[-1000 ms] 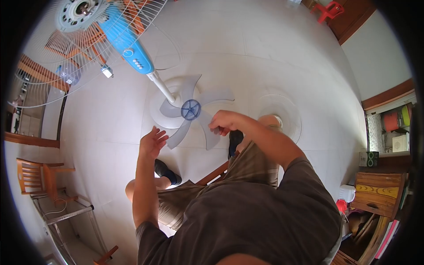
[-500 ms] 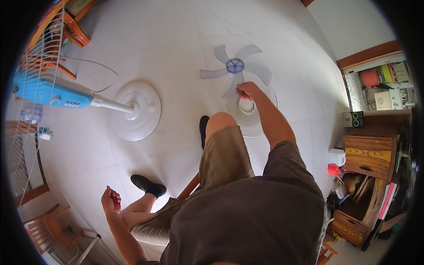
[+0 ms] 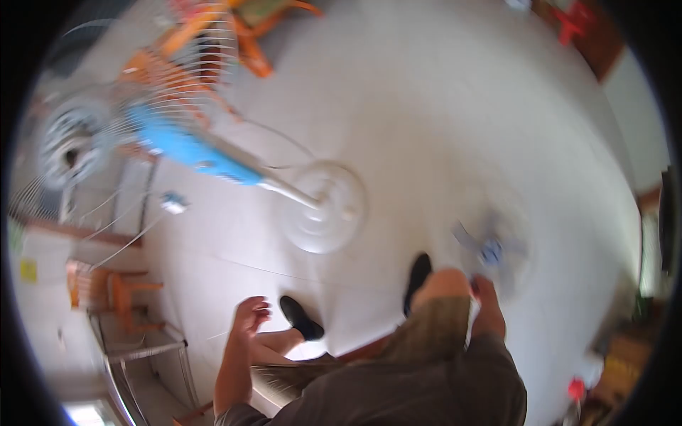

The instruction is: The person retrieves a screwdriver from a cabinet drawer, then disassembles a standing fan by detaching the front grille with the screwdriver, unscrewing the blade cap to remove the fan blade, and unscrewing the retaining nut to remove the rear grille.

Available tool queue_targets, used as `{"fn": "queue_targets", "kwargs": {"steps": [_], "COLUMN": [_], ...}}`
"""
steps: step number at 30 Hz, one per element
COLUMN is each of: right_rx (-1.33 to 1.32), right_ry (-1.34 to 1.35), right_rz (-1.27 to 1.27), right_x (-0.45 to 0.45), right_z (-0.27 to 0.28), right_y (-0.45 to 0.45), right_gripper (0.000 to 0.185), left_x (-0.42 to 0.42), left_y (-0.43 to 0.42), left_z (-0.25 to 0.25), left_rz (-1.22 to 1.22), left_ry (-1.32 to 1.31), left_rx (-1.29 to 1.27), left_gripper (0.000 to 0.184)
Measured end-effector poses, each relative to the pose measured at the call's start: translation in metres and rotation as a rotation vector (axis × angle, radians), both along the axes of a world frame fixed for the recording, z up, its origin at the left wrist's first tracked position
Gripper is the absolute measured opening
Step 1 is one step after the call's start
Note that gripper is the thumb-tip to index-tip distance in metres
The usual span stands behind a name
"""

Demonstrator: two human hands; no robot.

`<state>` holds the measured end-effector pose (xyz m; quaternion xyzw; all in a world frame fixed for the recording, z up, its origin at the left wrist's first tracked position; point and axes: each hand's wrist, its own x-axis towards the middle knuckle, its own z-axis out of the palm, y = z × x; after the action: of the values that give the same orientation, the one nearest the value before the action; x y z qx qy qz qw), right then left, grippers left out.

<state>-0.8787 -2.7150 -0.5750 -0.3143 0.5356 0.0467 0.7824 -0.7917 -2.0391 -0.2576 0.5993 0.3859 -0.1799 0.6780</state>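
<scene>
My right hand (image 3: 486,290) is beside my bent knee, close to the near edge of a translucent blue fan blade (image 3: 490,250). Motion smears its fingers, so their grip cannot be made out. The blade appears to lie over a round wire grille (image 3: 522,273), blurred on the floor. Off to the left, my left hand (image 3: 251,315) hovers above my other leg, its fingers loosely curled and apart, with nothing in them. In front of me stands a fan with a round white base (image 3: 325,231), a blue post (image 3: 192,150) and a bare motor head (image 3: 73,145).
Behind the fan are orange wooden chairs (image 3: 249,42), and a cord (image 3: 277,133) trails on the floor. A small wooden chair (image 3: 121,287) and a metal-framed stand (image 3: 145,351) are at the lower left. Blurred wooden furniture (image 3: 621,366) lines the right edge.
My right hand has let go of the fan blade and drawn back to my knee. The blade now rests over the grille. My head has turned left, bringing the fan head into view.
</scene>
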Motion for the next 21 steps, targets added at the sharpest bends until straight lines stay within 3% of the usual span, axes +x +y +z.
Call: {"fn": "queue_targets", "kwargs": {"steps": [3, 5, 7, 15, 17, 21], "right_rx": [-0.005, -0.025, -0.111, -0.29, -0.361, -0.466], "right_ry": [0.109, 0.325, 0.22, -0.04, -0.178, -0.605], "right_rz": [-0.104, -0.115, -0.079, 0.174, 0.181, 0.474], "right_x": [-0.006, 0.004, -0.01, 0.082, 0.136, 0.207], "right_z": [0.006, 0.022, -0.026, 0.066, 0.151, 0.353], "right_y": [0.011, 0.009, -0.006, -0.034, -0.007, 0.096], "right_gripper": [0.016, 0.01, 0.006, 0.01, 0.013, 0.018], "left_x": [0.005, 0.005, 0.001, -0.025, -0.025, -0.019], "left_y": [-0.02, -0.024, -0.028, -0.026, -0.023, -0.024], "left_z": [0.013, 0.018, 0.024, 0.059, 0.069, 0.112], "left_rz": [-0.034, -0.027, -0.027, -0.034, -0.044, -0.114], "left_ry": [0.019, 0.023, 0.01, -0.203, -0.284, -0.444], "left_rx": [-0.008, -0.016, -0.025, -0.118, -0.117, -0.037], "left_gripper": [0.016, 0.017, 0.017, 0.021, 0.025, 0.022]}}
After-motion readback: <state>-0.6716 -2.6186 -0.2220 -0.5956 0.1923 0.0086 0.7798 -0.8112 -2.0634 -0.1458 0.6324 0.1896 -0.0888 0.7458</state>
